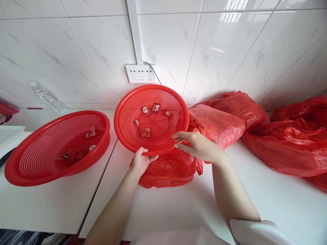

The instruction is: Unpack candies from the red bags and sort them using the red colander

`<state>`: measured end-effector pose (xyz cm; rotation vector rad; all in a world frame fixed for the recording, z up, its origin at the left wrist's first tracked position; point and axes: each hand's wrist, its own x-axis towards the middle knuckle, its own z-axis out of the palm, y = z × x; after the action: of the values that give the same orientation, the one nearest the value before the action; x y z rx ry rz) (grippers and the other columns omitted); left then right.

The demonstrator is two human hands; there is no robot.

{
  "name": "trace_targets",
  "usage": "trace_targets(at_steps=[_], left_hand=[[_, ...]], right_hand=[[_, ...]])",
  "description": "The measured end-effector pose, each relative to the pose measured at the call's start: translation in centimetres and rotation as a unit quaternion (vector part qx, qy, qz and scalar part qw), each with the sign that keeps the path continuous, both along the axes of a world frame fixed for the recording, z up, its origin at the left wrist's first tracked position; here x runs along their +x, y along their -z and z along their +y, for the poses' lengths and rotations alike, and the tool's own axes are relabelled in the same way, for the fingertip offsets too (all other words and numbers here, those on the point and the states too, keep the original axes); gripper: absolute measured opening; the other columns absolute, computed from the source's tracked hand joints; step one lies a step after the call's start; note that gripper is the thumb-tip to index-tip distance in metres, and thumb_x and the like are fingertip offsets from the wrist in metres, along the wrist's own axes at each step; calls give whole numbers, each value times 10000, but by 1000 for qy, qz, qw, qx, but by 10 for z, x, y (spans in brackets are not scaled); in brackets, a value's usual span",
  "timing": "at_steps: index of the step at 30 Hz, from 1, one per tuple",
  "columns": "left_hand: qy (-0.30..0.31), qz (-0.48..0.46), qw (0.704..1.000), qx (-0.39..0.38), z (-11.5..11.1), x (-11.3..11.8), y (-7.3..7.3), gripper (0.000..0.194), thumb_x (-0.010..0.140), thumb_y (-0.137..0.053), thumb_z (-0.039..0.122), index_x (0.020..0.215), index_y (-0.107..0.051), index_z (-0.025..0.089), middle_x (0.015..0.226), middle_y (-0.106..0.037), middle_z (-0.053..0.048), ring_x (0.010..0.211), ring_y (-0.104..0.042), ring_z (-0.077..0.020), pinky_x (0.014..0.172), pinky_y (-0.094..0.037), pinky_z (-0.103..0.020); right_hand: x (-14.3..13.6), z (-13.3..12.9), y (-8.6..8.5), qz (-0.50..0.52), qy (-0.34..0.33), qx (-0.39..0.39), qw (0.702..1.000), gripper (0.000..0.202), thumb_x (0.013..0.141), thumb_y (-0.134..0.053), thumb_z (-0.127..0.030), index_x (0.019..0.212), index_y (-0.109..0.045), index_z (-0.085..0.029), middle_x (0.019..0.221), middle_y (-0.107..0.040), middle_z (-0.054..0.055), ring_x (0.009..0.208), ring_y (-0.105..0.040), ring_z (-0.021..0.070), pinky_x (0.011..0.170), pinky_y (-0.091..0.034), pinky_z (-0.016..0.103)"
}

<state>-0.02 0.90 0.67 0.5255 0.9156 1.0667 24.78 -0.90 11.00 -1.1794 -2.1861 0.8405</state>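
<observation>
A round red plastic basket (119,117) with perforated sides tilts toward me in front of the wall. Several small wrapped packets (144,132) lie inside it. My left hand (141,162) grips the near rim, thumb over the edge and fingers underneath. At the basket's right side, my right hand (195,144) has its fingers stretched out over the rim; nothing shows in it, and whether it touches the rim I cannot tell. Beneath the basket sits a red plastic bag (167,172), partly hidden by it.
Another red basket (41,134) with several small packets stands left. Full-looking red plastic bags (217,122) sit to the right, with more bags (288,146) beyond. A clear plastic bottle (49,98) leans by the tiled wall. Behind the basket is a white socket panel (140,74).
</observation>
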Motion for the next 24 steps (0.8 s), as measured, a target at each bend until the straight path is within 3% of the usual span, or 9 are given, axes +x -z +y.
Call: trace_targets(at_steps=[4,7,9,12,16,21,24], left_hand=[[2,28,998,51,-10,5,6,179,746,-522,209,873,-617,127,1007,-693,-92,993,-642,-266,818,-565,-425],[14,90,993,70,-15,12,7,197,749,-491,228,865,-632,154,1043,-694,-95,1051,-624,-300,817,-554,-451],[40,125,989,72,-18,16,7,228,764,-459,246,887,-640,183,1055,-695,-88,1053,-626,-302,808,-550,-455],[51,133,986,81,-22,19,9,267,768,-457,238,964,-636,209,1068,-691,-56,1037,-636,-289,798,-549,-444],[39,97,991,85,-25,22,14,298,734,-517,203,1011,-627,211,1074,-688,-29,1043,-629,-276,786,-551,-397],[34,73,992,97,-25,24,19,281,724,-540,194,974,-667,223,1038,-699,-21,1007,-639,-268,782,-539,-365],[38,80,991,104,-25,22,22,235,729,-558,220,923,-690,231,954,-711,-25,988,-643,-278,782,-532,-375]], right_hand=[[-7,9,8,33,44,51,997,226,930,-469,-300,1069,-611,-191,1034,-671,52,924,-647,170,842,-522,311],[-28,17,24,32,74,110,991,230,933,-464,-279,1080,-601,-168,1071,-647,89,998,-622,195,916,-489,348],[-45,21,39,35,64,129,989,299,932,-471,-278,1195,-556,-164,1222,-586,119,1148,-556,213,1003,-440,373],[-69,25,62,39,24,130,990,494,937,-466,-294,1406,-373,-170,1460,-385,137,1353,-362,218,1104,-340,407],[-84,28,84,18,-35,114,993,602,958,-417,-343,1489,-216,-143,1520,-283,149,1417,-239,230,1138,-272,433],[-80,28,87,-23,-3,80,996,646,938,-402,-505,1475,-278,-168,1344,-480,166,1228,-459,283,1038,-354,485],[-75,29,85,-27,7,78,997,600,910,-462,-518,1409,-403,-190,1170,-555,141,1047,-551,250,936,-430,428]])
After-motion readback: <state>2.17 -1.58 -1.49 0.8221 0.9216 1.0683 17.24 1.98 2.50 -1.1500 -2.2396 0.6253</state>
